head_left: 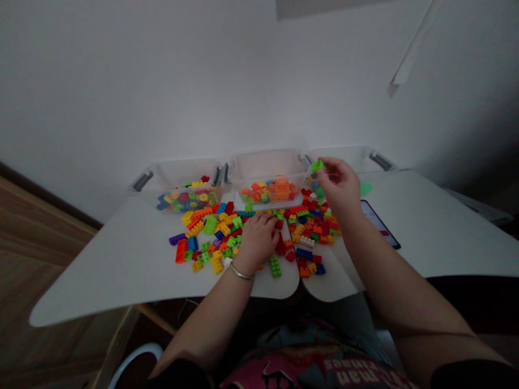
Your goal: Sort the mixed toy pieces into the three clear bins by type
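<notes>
My right hand is raised above the right side of the brick pile, its fingers pinched on a light green brick close to the rim of the right clear bin. My left hand rests knuckles-up on the pile of coloured bricks in the middle of the white table, fingers curled down among the bricks; what they hold, if anything, is hidden. A thin bracelet circles that wrist.
Three clear plastic bins stand along the wall: the left bin holds mixed bricks, the middle bin orange, red and green ones. A phone lies right of the pile. A green disc sits near it. Wooden floor lies to the left.
</notes>
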`<action>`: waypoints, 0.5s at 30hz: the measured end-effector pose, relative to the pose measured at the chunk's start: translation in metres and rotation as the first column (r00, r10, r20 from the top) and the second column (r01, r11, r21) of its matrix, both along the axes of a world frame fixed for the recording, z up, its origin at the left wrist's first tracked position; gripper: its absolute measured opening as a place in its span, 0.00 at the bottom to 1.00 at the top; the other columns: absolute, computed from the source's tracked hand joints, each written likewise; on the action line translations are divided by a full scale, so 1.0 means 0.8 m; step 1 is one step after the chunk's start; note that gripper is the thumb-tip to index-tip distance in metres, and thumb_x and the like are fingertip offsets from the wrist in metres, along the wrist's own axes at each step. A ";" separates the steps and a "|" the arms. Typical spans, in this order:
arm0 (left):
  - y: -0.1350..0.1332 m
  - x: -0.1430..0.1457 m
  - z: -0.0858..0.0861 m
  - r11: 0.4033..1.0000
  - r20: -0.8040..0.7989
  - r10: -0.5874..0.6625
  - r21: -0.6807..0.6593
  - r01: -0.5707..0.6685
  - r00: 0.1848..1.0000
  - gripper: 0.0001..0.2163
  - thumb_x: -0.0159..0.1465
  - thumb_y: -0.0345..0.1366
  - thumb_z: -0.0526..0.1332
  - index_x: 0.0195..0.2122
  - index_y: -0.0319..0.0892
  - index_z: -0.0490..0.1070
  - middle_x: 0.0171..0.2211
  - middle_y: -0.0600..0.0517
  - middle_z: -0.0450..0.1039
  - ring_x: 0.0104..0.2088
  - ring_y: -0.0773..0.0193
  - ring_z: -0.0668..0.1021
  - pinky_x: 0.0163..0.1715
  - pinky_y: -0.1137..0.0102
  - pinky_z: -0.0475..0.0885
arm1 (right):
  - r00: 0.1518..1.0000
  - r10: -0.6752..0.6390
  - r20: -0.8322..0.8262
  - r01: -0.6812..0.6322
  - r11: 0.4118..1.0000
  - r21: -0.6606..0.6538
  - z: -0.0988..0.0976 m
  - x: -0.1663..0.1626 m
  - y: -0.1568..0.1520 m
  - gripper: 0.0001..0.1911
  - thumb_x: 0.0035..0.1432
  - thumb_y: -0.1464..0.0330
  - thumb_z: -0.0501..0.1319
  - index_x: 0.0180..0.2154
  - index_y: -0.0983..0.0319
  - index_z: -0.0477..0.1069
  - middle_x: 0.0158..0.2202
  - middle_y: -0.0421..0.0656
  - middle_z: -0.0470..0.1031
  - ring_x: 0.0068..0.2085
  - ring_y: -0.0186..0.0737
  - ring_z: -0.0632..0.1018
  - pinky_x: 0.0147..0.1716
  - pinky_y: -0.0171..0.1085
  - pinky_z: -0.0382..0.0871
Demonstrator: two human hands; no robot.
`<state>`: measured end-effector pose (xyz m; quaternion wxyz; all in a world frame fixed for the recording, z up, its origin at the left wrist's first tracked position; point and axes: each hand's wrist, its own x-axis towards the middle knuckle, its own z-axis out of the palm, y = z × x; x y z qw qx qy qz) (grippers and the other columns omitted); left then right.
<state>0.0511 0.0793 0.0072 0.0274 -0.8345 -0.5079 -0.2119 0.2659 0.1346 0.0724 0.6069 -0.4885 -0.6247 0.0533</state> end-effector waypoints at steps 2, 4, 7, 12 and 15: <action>0.001 0.000 0.000 1.000 -0.001 -0.002 -0.007 0.002 1.000 0.15 0.64 0.35 0.58 0.51 0.43 0.75 0.52 0.47 0.75 0.53 0.51 0.73 0.54 0.55 0.69 | 0.999 0.009 0.046 -0.009 1.000 0.003 0.023 -0.003 0.019 0.18 0.61 0.56 0.57 0.47 0.58 0.73 0.42 0.44 0.77 0.40 0.38 0.78 0.40 0.40 0.74; 0.002 -0.001 -0.002 1.000 -0.010 -0.012 -0.016 0.012 1.000 0.16 0.64 0.36 0.57 0.52 0.44 0.75 0.54 0.47 0.74 0.54 0.51 0.72 0.55 0.54 0.69 | 0.996 0.025 0.081 -0.025 1.000 -0.006 0.041 -0.009 0.038 0.19 0.61 0.56 0.57 0.47 0.59 0.73 0.42 0.45 0.78 0.41 0.38 0.78 0.42 0.41 0.74; 0.004 -0.002 -0.005 0.999 -0.024 -0.019 -0.029 0.019 1.000 0.17 0.64 0.36 0.57 0.54 0.45 0.74 0.57 0.48 0.72 0.57 0.50 0.71 0.56 0.51 0.67 | 0.987 0.052 0.151 -0.039 0.995 -0.087 0.052 -0.020 0.064 0.18 0.60 0.58 0.58 0.47 0.61 0.74 0.41 0.45 0.79 0.41 0.40 0.79 0.44 0.42 0.73; 0.008 -0.005 -0.008 0.998 -0.044 -0.049 -0.044 0.047 0.998 0.20 0.64 0.37 0.58 0.57 0.48 0.71 0.60 0.49 0.69 0.60 0.50 0.68 0.60 0.51 0.65 | 0.924 0.060 0.377 0.050 0.960 -0.276 0.045 -0.031 0.096 0.14 0.54 0.64 0.63 0.41 0.63 0.79 0.37 0.48 0.81 0.39 0.45 0.80 0.44 0.46 0.73; 0.008 -0.006 -0.008 0.997 -0.058 -0.060 -0.044 0.057 0.997 0.20 0.64 0.38 0.58 0.58 0.48 0.70 0.60 0.49 0.68 0.61 0.49 0.67 0.61 0.52 0.64 | 0.858 -0.003 0.513 0.163 0.950 -0.266 0.037 -0.032 0.106 0.12 0.54 0.65 0.63 0.38 0.62 0.80 0.34 0.48 0.81 0.39 0.48 0.79 0.44 0.49 0.73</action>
